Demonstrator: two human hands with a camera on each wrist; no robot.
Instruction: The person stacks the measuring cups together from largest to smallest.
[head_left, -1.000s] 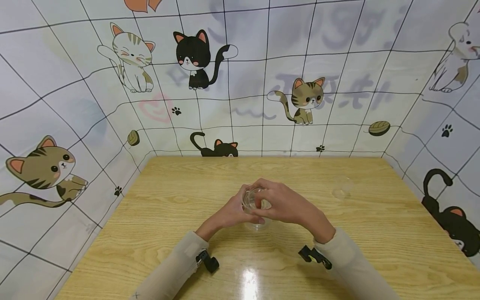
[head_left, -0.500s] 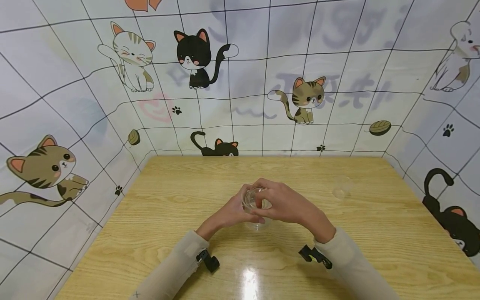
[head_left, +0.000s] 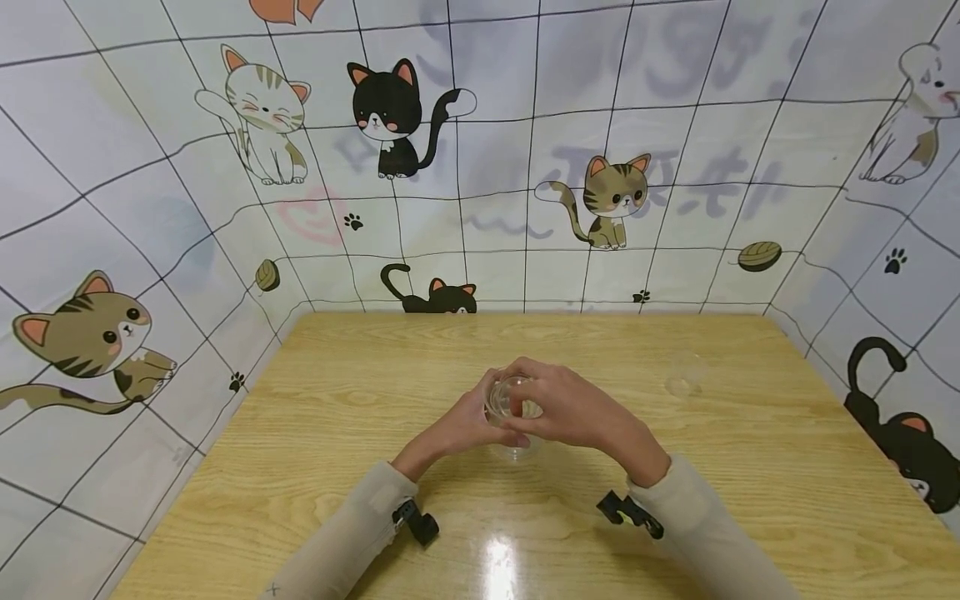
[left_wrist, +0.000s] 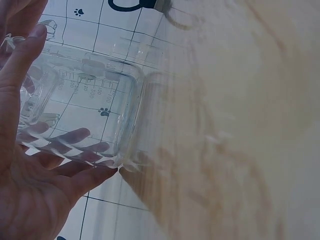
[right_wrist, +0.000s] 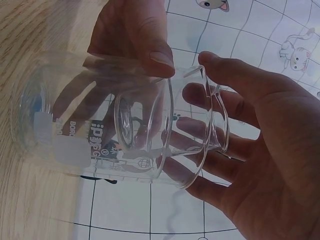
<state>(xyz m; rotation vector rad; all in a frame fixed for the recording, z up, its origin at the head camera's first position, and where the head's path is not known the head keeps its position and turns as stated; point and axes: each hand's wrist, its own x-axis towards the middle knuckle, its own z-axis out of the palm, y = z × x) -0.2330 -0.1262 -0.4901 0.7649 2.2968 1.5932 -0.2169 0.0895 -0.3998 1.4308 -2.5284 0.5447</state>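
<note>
In the middle of the table, a large clear glass beaker (head_left: 516, 453) with white printed marks appears to stand upright. Part way into its mouth sits a smaller clear glass beaker (right_wrist: 125, 122), whose rim and spout stick out above. My left hand (head_left: 467, 423) grips the large beaker's side, thumb towards me and fingers behind the glass. From above, my right hand (head_left: 573, 407) holds the smaller beaker by its upper part, fingers and thumb spread round the rim. The left wrist view shows the large beaker's graduations (left_wrist: 95, 89).
Another small clear glass vessel (head_left: 683, 382), faint against the wood, stands at the back right of the wooden table (head_left: 360, 367). White cloth walls (head_left: 495, 225) printed with cats and grid lines rise at the back and both sides.
</note>
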